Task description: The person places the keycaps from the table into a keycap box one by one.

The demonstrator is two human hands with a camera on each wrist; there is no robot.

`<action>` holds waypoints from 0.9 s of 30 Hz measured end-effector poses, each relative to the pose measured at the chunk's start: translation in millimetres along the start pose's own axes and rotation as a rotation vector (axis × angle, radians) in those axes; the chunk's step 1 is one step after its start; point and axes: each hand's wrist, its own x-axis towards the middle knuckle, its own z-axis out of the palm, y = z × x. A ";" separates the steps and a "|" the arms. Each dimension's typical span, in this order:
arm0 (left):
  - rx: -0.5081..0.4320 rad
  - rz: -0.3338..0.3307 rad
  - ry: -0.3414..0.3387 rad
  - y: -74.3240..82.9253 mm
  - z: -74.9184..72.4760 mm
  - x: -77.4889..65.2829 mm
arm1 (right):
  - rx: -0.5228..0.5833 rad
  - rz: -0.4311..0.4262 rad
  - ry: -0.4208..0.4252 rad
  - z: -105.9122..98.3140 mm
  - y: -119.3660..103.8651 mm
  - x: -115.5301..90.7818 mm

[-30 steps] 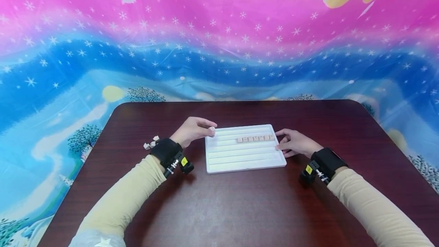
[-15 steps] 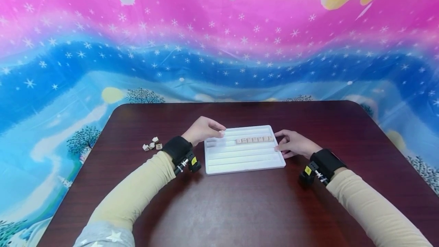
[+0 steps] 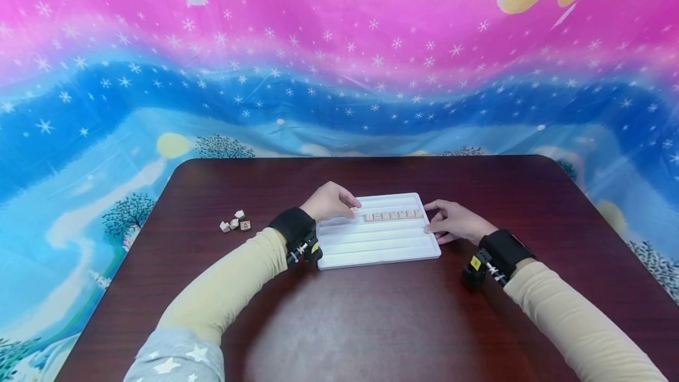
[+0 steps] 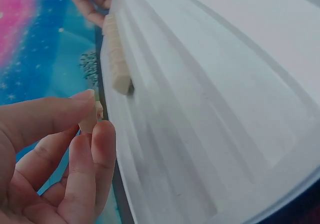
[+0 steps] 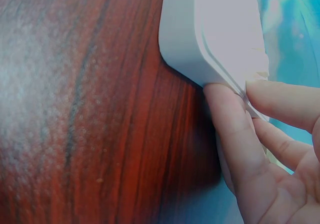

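Observation:
My left hand [image 3: 330, 201] pinches a small light wooden block [image 4: 88, 124] between thumb and fingertips, over the upper left part of a white ridged tray [image 3: 379, 246]. In the left wrist view the fingers hide part of this block. Along one groove of the tray stands a row of several similar blocks [image 3: 394, 216], with dark marks on their faces, running to the tray's right side. The held block is just left of that row. My right hand [image 3: 457, 221] grips the tray's right edge, thumb [image 5: 280, 96] on the rim and fingers against the side wall.
Several loose blocks [image 3: 235, 224] lie on the dark wooden table [image 3: 361, 323] to the left of the tray, one showing a printed face. A colourful snow-scene cloth [image 3: 329, 75] hangs behind the table's far edge.
My left hand has moved right across the tray with the block, from its left edge to near the row's left end. The right hand has stayed at the tray's edge.

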 end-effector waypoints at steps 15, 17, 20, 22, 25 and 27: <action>0.178 0.023 0.027 2.3 13.4 8.1 | 0.001 0.000 -0.006 -1.0 -4.4 -0.4; 0.200 0.036 0.029 3.4 14.4 8.4 | 0.005 0.002 -0.008 -0.8 -4.1 -0.3; 0.219 0.051 0.023 4.5 16.5 9.3 | 0.005 -0.003 -0.014 -0.6 -2.9 0.0; 0.223 0.054 0.021 5.2 17.8 9.6 | 0.006 -0.001 -0.013 -0.7 -1.9 0.2; 0.223 0.052 0.018 5.7 19.6 10.5 | 0.004 -0.001 -0.012 -1.1 -0.6 0.5; 0.220 0.051 0.017 6.4 20.4 10.6 | 0.004 -0.001 -0.010 -1.4 0.1 1.1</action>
